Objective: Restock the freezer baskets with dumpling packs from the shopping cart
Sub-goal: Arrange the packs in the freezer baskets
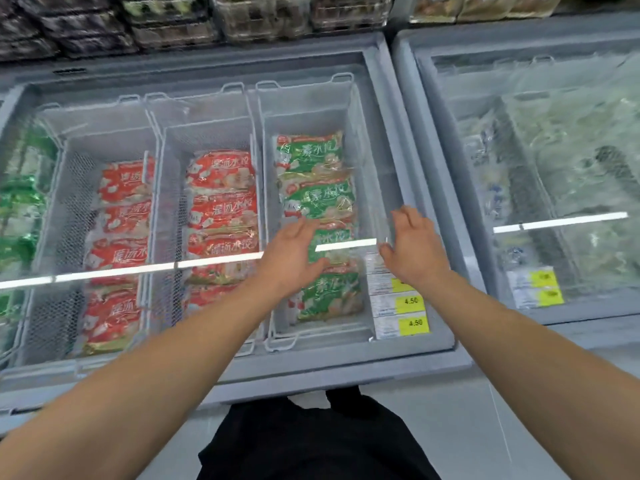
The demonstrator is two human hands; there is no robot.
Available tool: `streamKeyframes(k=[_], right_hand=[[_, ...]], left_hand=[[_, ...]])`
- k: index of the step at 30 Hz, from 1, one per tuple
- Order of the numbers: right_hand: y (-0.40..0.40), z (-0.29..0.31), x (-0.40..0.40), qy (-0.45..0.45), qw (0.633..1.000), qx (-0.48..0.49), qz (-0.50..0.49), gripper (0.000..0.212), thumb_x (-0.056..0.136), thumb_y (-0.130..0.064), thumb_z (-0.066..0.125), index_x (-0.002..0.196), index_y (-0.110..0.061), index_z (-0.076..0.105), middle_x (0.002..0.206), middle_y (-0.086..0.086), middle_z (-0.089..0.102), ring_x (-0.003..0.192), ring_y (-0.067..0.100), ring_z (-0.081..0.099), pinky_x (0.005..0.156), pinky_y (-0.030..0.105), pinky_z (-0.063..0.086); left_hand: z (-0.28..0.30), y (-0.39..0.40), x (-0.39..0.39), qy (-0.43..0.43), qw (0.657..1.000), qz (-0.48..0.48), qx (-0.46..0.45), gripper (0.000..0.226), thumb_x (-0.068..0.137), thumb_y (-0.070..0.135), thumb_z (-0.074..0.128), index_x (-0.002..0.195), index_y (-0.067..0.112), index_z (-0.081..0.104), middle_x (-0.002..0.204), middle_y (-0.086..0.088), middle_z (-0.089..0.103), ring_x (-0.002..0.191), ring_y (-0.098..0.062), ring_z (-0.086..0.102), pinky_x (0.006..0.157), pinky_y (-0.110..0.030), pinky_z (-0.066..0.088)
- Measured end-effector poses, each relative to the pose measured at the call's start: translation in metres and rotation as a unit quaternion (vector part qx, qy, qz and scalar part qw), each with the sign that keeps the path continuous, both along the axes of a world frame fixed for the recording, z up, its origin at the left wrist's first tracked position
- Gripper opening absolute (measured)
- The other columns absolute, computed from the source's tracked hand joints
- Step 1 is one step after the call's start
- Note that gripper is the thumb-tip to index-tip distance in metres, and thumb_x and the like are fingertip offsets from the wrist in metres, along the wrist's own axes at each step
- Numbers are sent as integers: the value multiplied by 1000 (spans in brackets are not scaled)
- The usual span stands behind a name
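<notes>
Dumpling packs in red printed plastic (116, 251) lie overlapping in a row from far to near in the left white wire-mesh basket (59, 216), and a second row of red printed plastic packs (221, 216) fills the middle white wire basket (166, 188) in the same way. Right of these, the green printed plastic dumpling packs (313, 181) run down the right white wire basket (367, 188), all three baskets sitting inside the grey open chest freezer (408, 216). The left hand (294, 258) hovers over the near green packs with its grip spread and fingers relaxed, holding nothing; whether the fingertips touch the pack beneath cannot be told. The right hand (414, 251) is at the right wall of that basket, grip likewise spread and empty. Near and right of it, the yellow and white price labels (398, 299) are stuck on the freezer's inner edge. No shopping cart is in view. The step in hand looks like settling the green row, so it would be best to press the packs flat with open palms, keep each one overlapping its neighbour with the print facing up, and nudge the row toward the far end, where the basket floor is bare, to leave room for more.
</notes>
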State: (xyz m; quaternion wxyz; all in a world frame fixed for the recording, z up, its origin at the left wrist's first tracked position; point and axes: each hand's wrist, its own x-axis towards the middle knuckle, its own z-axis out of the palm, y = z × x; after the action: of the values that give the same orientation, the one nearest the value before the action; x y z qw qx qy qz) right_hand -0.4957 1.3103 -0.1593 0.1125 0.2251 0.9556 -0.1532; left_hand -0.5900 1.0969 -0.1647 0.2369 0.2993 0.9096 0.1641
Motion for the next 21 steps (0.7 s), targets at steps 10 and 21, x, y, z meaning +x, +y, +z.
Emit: streamKeyframes(k=[10, 21], right_hand=[[71, -21, 34, 82, 985, -110, -102, 39, 94, -20, 61, 130, -7, 59, 121, 16, 63, 111, 35, 57, 90, 40, 49], [79, -33, 71, 97, 981, -155, -70, 51, 91, -21, 66, 140, -16, 55, 125, 11, 66, 122, 34, 51, 101, 37, 41]], left_hand=[[-16, 106, 20, 28, 994, -102, -17, 91, 88, 52, 64, 159, 24, 14, 166, -9, 13, 153, -29, 13, 124, -49, 16], [-18, 198, 3, 61, 979, -192, -28, 45, 104, 42, 37, 149, 36, 40, 168, -4, 3, 153, -35, 7, 120, -53, 16]])
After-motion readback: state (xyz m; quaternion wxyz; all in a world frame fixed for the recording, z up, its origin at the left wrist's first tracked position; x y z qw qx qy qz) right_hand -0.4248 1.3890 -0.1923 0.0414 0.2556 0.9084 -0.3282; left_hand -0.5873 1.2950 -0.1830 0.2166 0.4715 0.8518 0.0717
